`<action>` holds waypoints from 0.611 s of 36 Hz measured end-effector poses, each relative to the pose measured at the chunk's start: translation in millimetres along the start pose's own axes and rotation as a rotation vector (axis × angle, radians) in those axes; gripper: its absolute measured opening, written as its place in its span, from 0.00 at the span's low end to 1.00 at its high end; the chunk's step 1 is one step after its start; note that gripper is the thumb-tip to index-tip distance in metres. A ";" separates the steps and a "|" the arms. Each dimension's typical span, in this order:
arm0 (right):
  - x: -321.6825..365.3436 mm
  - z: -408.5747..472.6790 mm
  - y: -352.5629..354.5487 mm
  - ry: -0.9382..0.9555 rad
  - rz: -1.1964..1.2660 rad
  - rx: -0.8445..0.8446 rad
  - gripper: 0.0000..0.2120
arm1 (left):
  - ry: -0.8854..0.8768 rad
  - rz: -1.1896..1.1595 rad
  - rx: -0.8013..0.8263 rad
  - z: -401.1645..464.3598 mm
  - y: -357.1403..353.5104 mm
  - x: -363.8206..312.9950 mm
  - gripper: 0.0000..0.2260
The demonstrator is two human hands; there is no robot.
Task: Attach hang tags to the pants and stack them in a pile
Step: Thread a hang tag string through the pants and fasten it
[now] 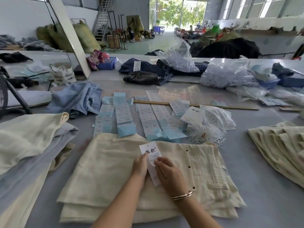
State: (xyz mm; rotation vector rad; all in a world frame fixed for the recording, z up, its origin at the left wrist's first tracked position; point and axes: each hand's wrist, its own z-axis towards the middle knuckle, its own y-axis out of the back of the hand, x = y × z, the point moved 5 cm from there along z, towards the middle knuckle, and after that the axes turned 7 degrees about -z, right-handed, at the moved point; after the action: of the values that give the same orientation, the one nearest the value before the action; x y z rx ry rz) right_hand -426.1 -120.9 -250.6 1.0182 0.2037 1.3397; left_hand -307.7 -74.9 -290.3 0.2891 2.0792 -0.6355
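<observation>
Cream pants are lying folded at six o'clock on the grey table, their near edge cut off by the frame. Both hands are holding one white hang tag over them: the left hand is pinching its left edge, the right hand is pinching a small sticker on it, hiding the tag's lower part. Print on the sticker strips at twelve o'clock is too small to read. Two more cream piles are sitting at nine and three o'clock, both cropped. Loose white strings are spilling from a clear bag at one o'clock.
</observation>
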 end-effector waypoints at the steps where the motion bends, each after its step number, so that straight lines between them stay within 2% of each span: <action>1: -2.3 -0.2 -0.3 -0.028 -0.002 0.003 0.08 | 0.000 -0.007 0.002 0.3 0.0 0.4 0.12; 10: 3.1 0.2 -5.7 0.015 -0.063 0.052 0.05 | 0.003 -0.019 0.009 -1.4 -1.4 0.2 0.10; 17: 5.9 1.5 -2.1 0.081 -0.278 0.051 0.05 | -0.015 0.137 0.080 -3.3 -6.4 0.6 0.03; 22: 5.9 0.9 -1.8 0.039 -0.362 0.100 0.12 | 0.011 0.208 0.072 -0.4 -10.7 -0.5 0.07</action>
State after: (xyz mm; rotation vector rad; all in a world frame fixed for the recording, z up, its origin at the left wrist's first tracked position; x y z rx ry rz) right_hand -422.6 -116.0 -248.9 0.9843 0.4660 1.0272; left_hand -312.3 -83.7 -286.1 0.5436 2.0066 -0.5845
